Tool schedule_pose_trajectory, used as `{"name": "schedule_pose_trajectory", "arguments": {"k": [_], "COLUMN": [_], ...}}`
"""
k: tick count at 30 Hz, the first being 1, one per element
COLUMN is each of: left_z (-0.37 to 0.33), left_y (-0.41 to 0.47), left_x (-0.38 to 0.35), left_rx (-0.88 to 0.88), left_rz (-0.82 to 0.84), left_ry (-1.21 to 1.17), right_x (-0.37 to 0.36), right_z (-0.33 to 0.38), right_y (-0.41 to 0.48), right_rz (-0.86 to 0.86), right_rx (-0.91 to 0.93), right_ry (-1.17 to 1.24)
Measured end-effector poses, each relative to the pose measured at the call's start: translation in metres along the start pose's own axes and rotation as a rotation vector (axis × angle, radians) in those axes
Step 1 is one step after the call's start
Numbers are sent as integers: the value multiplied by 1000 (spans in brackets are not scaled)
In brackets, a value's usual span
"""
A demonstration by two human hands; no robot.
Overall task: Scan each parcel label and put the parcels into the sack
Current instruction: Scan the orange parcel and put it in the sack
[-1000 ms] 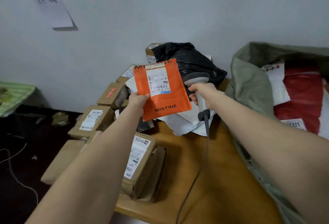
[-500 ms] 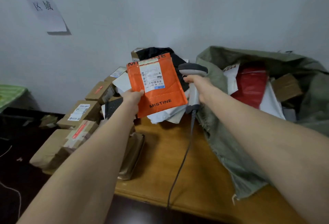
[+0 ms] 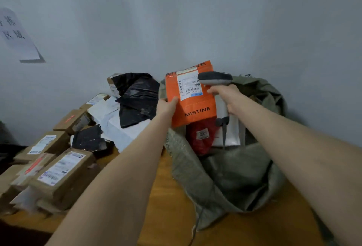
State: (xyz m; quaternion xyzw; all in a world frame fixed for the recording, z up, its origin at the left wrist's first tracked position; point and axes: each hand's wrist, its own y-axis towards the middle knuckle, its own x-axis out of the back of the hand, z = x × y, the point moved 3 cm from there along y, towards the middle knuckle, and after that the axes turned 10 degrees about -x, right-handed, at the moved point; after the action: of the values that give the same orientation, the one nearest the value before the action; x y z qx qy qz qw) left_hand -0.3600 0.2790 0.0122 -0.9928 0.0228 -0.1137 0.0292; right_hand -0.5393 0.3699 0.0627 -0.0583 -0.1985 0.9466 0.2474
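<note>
Wooden table point(image 3: 162, 206) by a grey wall point(image 3: 176, 20), boxes point(image 3: 64, 171) piled left. The left hand point(image 3: 167, 106) pinches the parcel point(image 3: 193, 108) by its edge above the open sack point(image 3: 225, 177); the right hand point(image 3: 227, 95) curls its fingers round the scanner point(image 3: 214, 78) at the label point(image 3: 191, 86). Likely the scan step; next, release into the sack.

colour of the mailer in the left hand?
Orange mailer with black MISTINE lettering and a white label, seen in the head view.

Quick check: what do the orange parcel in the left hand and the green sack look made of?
Orange parcel: looks like thin plastic film, judging by its smooth, faint sheen. Sack: probably woven plastic fabric, matte, with slack folds and a frayed edge.
</note>
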Motion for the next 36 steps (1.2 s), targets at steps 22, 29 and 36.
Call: {"name": "schedule_pose_trajectory", "arguments": {"k": [22,29,36], "left_z": [16,64,61], "left_y": [-7,-16,-25], "left_x": [22,30,47], "left_rx": [153,306,235], "left_rz": [-206,-57,-15], "left_ry": [-265,277,268], "right_x": [15,10,12], "right_z": [-109,-89,-70], "right_y": [62,60,34], "right_rz": [106,31,-33], "right_rx": [-89,-80,-153], "right_ry": [-1088,-788,-317]}}
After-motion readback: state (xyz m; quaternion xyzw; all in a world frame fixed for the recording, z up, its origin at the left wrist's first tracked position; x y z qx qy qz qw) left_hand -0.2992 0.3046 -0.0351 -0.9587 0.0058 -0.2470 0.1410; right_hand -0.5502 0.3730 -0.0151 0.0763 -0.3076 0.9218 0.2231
